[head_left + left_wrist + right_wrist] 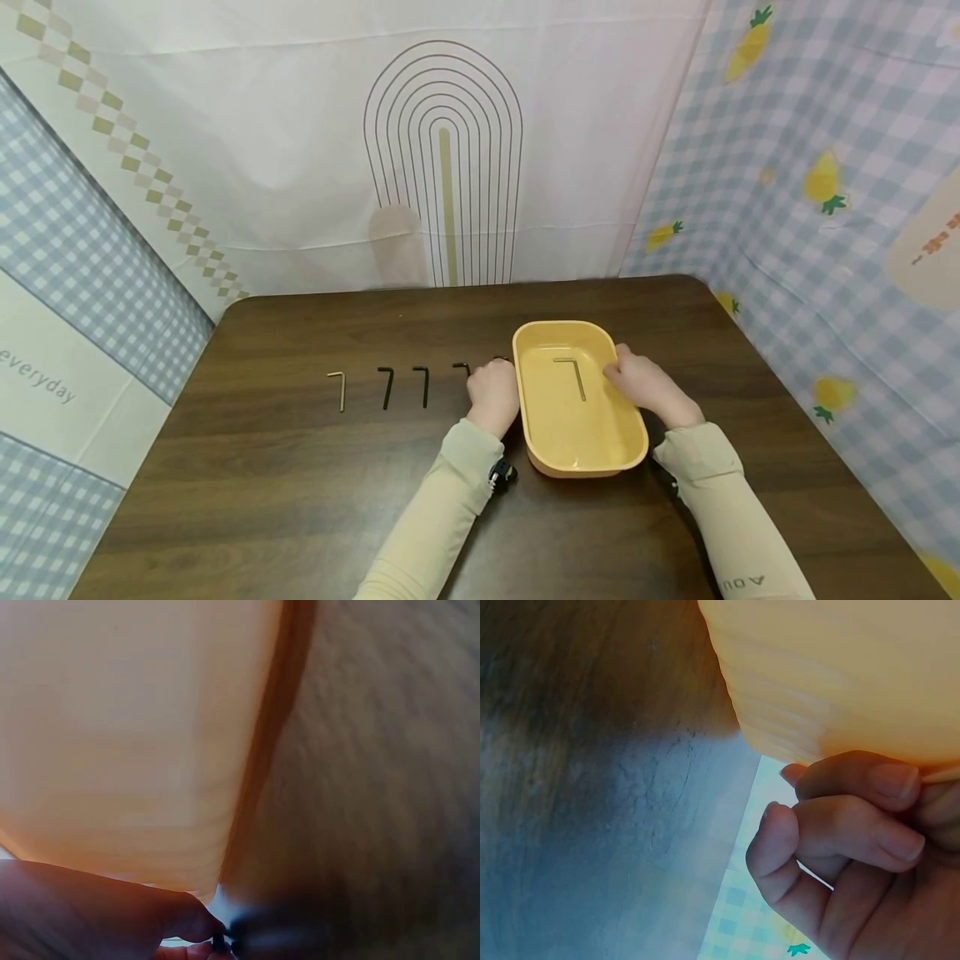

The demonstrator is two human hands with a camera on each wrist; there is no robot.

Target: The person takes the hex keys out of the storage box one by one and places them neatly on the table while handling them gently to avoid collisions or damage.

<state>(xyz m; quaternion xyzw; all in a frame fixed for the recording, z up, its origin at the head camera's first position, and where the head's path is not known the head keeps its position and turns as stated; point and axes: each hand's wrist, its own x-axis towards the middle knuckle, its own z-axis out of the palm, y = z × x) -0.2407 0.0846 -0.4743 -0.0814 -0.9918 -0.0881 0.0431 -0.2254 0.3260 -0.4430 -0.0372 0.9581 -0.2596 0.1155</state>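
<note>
My right hand [652, 387] grips the right rim of a yellow plastic tub [581, 437], fingers curled under the edge. Inside the tub lies one brass-coloured L-shaped hex key [579, 379]. Just left of the tub is my left hand [493, 396], low at the table; in the left wrist view its thumb [184, 915] and fingers pinch the end of a black hex key [218, 942]. Most of that key is hidden. Another black hex key [462, 366] shows partly from behind the left hand.
To the left, a brass-coloured hex key [342, 392] and two black ones, a hex key [387, 388] and a second hex key [426, 387], lie in a row on the dark wooden table [300, 500]. Patterned cloth [585, 150] hangs behind and beside the table.
</note>
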